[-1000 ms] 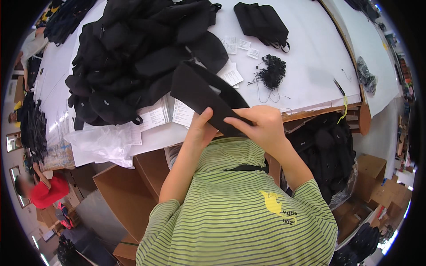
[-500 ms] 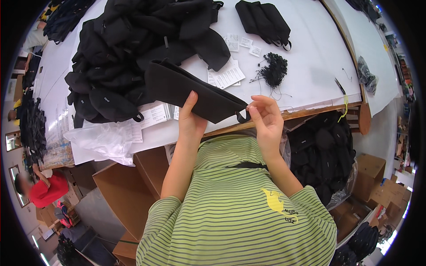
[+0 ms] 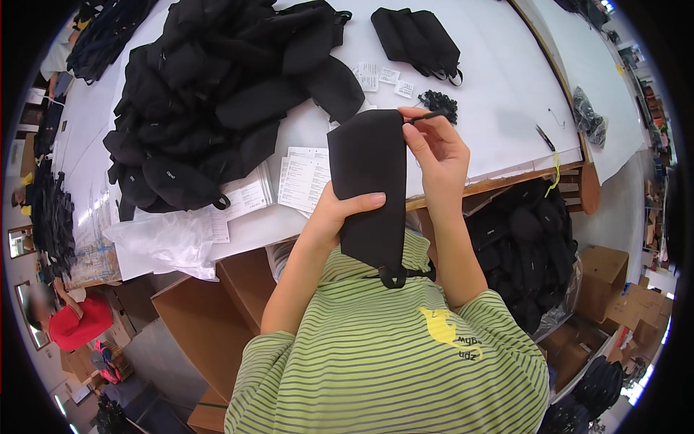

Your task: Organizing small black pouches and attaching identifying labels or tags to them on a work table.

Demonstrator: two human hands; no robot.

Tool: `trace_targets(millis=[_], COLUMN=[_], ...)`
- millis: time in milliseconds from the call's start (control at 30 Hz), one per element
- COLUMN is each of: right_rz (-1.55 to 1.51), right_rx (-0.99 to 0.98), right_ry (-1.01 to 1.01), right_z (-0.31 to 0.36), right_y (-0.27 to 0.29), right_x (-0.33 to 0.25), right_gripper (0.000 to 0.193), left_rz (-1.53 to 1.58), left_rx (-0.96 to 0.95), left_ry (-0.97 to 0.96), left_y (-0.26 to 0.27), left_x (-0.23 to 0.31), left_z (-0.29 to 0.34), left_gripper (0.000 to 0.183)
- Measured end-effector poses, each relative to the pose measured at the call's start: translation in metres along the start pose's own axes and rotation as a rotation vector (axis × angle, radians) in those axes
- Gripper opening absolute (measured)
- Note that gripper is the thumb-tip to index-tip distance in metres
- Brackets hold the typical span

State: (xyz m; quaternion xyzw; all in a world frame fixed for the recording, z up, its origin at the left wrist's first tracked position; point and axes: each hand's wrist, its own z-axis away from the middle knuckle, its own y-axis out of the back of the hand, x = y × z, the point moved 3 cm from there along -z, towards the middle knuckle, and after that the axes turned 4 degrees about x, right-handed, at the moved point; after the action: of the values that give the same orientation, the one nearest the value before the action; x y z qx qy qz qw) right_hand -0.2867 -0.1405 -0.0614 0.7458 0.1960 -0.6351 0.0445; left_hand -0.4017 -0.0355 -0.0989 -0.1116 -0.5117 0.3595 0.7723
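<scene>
My left hand [image 3: 340, 213] is closed on a flat black fabric pouch [image 3: 367, 163], its thumb lying across the front. The pouch stands nearly upright over the table edge, with a small loop [image 3: 392, 276] hanging at its lower end. At the pouch's top right corner, the thumb and fingers of my right hand [image 3: 442, 155] pinch together. A short dark strip [image 3: 432, 116] shows between those fingers; whether it is a zip pull or a strap end I cannot tell.
A large heap of black pouches [image 3: 210, 87] covers the table's left side. Beyond my hands lie a few stacked pouches [image 3: 418, 43], a bunch of black cords [image 3: 441, 103] and printed paper sheets [image 3: 303, 177]. Snips [image 3: 543, 137] lie at right; a cardboard box [image 3: 210, 318] stands below left.
The pouch has turned from slanting sideways to nearly upright, its looped end now pointing down toward me. My right hand has moved up from the looped end to the opposite end.
</scene>
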Motion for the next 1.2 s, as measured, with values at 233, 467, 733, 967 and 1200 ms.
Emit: trace_targets(millis=[233,467,733,967,1200], right_rz=[0.322,0.46,0.556,0.67,0.447], right_rx=[-0.021,-0.428,-0.493,-0.3,-0.196], right_ry=[0.134,0.247,0.308,0.36,0.191], right_z=[0.005,0.03,0.033,0.047,0.028], right_y=[0.011,-0.005,-0.01,-0.011,0.002], right_x=[-0.004,-0.031,-0.038,-0.023,-0.003], right_gripper=[0.009,0.014,0.018,0.037,0.03], left_rz=[0.029,0.501,0.623,0.51,0.219], left_rx=[0.066,0.03,0.072,0.282,0.356], left_ry=[0.009,0.065,0.015,-0.275,-0.527], left_y=[0.0,0.03,0.044,0.024,0.032], left_x=[0.002,0.01,0.015,0.021,0.01], left_z=[0.0,-0.023,-0.036,-0.017,-0.004], left_gripper=[0.042,0.02,0.025,0.033,0.052])
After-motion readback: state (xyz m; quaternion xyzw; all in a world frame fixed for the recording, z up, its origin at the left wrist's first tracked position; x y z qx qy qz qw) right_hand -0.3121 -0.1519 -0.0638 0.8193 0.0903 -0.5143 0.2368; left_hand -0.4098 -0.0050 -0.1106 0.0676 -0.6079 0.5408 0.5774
